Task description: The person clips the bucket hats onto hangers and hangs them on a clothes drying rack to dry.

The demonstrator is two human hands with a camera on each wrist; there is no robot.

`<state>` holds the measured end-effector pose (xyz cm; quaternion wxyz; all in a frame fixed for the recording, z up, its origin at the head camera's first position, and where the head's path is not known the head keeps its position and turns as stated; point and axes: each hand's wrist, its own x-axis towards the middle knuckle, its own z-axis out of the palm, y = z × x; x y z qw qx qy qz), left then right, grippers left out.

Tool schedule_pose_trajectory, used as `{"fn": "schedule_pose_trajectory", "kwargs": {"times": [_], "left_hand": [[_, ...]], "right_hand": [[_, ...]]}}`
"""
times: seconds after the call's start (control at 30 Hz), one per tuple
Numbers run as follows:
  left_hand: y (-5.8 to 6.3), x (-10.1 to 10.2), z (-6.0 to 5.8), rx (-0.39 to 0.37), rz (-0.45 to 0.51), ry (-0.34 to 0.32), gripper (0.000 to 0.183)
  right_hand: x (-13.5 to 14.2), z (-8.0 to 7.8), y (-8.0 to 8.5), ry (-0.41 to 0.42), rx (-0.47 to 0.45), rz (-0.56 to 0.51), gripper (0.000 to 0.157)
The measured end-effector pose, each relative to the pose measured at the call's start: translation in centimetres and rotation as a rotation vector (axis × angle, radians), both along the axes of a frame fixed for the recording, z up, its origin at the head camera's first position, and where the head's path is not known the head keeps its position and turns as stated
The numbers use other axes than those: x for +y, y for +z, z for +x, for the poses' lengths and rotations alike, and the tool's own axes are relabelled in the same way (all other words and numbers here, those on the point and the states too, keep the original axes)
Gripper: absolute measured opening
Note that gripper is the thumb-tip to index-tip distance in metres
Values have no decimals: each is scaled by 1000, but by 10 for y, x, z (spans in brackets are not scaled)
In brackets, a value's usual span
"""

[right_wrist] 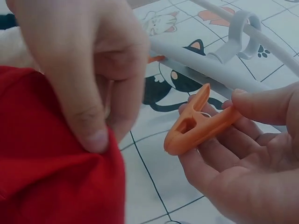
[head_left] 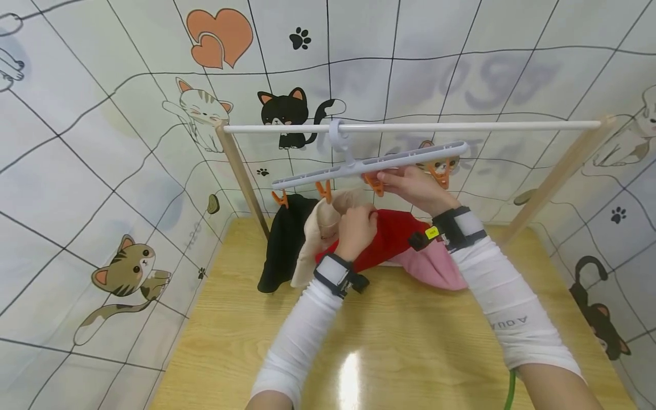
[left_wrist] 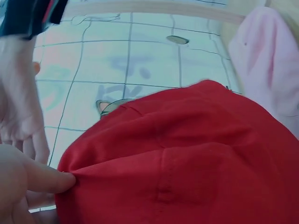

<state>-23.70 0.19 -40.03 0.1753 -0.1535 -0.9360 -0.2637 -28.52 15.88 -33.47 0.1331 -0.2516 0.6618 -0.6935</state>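
Note:
My left hand [head_left: 355, 230] pinches the edge of a piece of red fabric [head_left: 397, 230], which hangs over the table under a pale hanger [head_left: 405, 161]. In the left wrist view the red fabric [left_wrist: 187, 163] shows a seam and a taut fold running to the thumb. My right hand [head_left: 422, 191] holds an orange clip [right_wrist: 198, 128] between thumb and fingers, just below the hanger bar. Its tips stand apart from the red fabric. Left of the red piece, a beige fabric item [head_left: 314, 228] and a black one [head_left: 287, 239] hang beneath orange clips.
The hanger hooks over a white rod [head_left: 461, 127] on wooden posts [head_left: 556, 179]. Another orange clip [head_left: 439, 175] hangs near its right end. A pink fabric item [head_left: 433, 265] lies behind the red one, over the wooden table [head_left: 410, 341]. A cat-print sheet [head_left: 128, 188] surrounds the table.

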Motion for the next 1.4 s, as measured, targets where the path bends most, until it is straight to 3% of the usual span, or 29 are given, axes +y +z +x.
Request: {"fn": "schedule_pose_trajectory", "kwargs": {"times": [0.23,0.4,0.53,0.97,1.27,1.4], "left_hand": [[11,-7,-8,37,115,0,10],[15,-10,-8,12,177,15,13],[17,-10,-8,7,225,22,14],[18,-14,-9,-2,263,56,15],[24,-14,-11,103,254,59,19],[25,-15,-10,119,262,59,19]], "right_hand": [[-5,-4,-6,66,-51,-126,34],[-10,-3,-8,106,-102,-228,33],[-11,-3,-9,104,-100,-246,35],[-17,-9,-9,129,-133,-335,45],[-18,-9,-8,86,-161,-324,41],[-18,-12,-9,106,-155,-335,41]]}}
